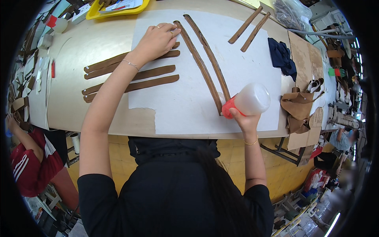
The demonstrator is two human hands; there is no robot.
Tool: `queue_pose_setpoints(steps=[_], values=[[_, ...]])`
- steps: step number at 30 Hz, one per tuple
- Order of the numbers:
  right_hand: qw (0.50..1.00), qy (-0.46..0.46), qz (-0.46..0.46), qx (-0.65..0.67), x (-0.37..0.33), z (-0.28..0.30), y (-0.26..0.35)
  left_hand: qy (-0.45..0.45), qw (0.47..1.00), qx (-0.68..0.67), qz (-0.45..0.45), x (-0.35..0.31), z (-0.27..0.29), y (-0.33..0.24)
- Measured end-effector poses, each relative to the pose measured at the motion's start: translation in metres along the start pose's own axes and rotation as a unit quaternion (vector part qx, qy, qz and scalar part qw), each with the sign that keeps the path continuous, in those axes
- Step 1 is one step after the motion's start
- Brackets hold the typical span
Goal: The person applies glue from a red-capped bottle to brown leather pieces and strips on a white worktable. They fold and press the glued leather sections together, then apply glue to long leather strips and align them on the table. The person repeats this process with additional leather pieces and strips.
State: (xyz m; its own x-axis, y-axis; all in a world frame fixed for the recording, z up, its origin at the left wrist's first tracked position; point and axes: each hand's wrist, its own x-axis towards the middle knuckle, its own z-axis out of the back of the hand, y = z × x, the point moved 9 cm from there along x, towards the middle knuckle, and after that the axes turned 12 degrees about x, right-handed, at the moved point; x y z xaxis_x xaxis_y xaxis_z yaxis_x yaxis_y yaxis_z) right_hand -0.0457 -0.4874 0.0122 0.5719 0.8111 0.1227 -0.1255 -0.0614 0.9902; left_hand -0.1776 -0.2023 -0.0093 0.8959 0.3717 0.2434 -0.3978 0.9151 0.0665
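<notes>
In my right hand (246, 119) is a translucent white squeeze bottle (253, 98) with a red top. It is tilted, its red end down at the near end of a long brown leather-like strip (199, 67). My left hand (158, 40) has its fingers bent together at that strip's far end, holding it against the white sheet (177, 118). A second long strip (207, 51) lies close beside it on the right. Under and beside my left forearm lie several more brown strips (154, 72), with small white spots at their left ends.
Two shorter strips (245, 24) lie at the far right of the sheet. Dark blue cloth (282, 58) and brown leather pieces (297, 106) are farther right. A yellow tray (92, 12) stands at the back left, a red pen (53, 68) below it. Another person (33, 162) sits at left.
</notes>
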Motion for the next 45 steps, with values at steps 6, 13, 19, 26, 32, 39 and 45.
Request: queue_pose_setpoints(steps=[6,13,19,26,32,39,45], values=[[0.989,-0.123,0.034,0.080,-0.033,0.010,-0.014,-0.009,1.000,0.000,-0.009,0.002,0.001,-0.001],[0.848,-0.110,-0.069,0.513,-0.011,0.048,-0.018,0.013,0.998,-0.056,0.021,0.003,0.001,0.007],[0.702,-0.062,-0.035,0.709,0.025,0.085,0.006,-0.019,0.984,-0.167,0.061,0.010,0.005,0.021],[0.702,-0.113,-0.014,0.702,0.052,0.116,-0.034,-0.051,0.974,-0.190,0.115,0.028,0.015,0.034],[0.712,-0.159,-0.059,0.682,0.053,0.105,-0.065,-0.003,0.972,-0.191,0.137,0.063,-0.010,0.048],[0.702,-0.149,-0.080,0.692,0.059,0.102,-0.071,0.094,0.959,-0.175,0.203,0.090,-0.049,0.070],[0.702,-0.161,-0.086,0.688,0.060,0.096,-0.067,0.097,0.965,-0.140,0.200,0.089,-0.042,0.067]])
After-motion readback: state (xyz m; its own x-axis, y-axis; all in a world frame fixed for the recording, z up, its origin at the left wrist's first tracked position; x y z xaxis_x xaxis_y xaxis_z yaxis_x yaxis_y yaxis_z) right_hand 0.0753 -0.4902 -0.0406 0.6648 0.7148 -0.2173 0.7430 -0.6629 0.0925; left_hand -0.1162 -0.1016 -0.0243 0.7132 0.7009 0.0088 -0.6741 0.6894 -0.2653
